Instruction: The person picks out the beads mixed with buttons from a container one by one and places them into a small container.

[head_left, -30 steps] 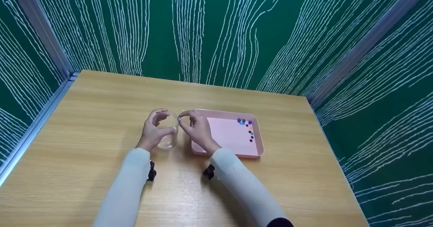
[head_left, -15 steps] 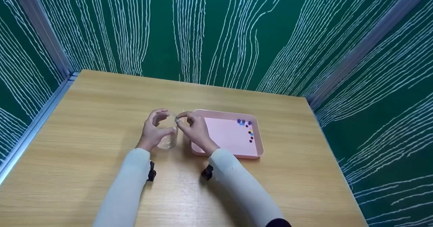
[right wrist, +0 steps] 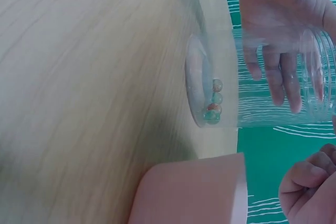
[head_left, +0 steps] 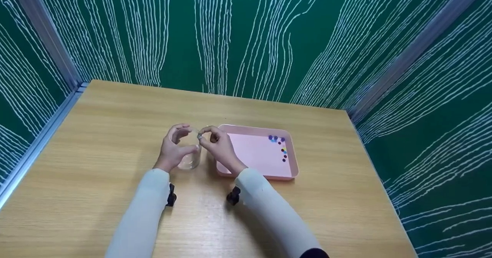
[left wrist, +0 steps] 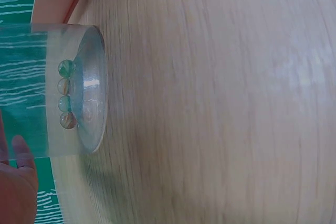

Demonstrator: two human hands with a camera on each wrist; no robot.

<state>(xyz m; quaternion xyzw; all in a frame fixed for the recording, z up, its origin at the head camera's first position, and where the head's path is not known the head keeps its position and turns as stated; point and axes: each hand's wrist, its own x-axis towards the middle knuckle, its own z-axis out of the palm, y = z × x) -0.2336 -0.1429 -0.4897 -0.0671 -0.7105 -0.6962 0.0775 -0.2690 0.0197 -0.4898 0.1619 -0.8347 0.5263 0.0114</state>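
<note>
My left hand (head_left: 171, 150) grips a clear jar (head_left: 190, 161) that stands upright on the wooden table, the fingers and thumb wrapped round its upper part. Several glass marbles (left wrist: 64, 103), green and orange-brown, lie at the jar's bottom in the left wrist view. At the right side of the jar's mouth, my right hand (head_left: 224, 149) pinches a small marble (head_left: 200, 136) between thumb and fingertips. In the right wrist view that hand's curled fingers (right wrist: 307, 179) show near the jar's rim, but the marble is out of sight there.
Close to the right of the jar sits a shallow pink tray (head_left: 255, 130), partly under my right forearm and hand. Small dark, blue and yellow balls (head_left: 275, 138) gather along its right side. Green walls with white streaks (head_left: 215, 39) enclose the table (head_left: 115, 135).
My right hand has shifted slightly left, bringing the pinched marble from beside the rim to the jar's mouth. My left hand and the jar have stayed in place.
</note>
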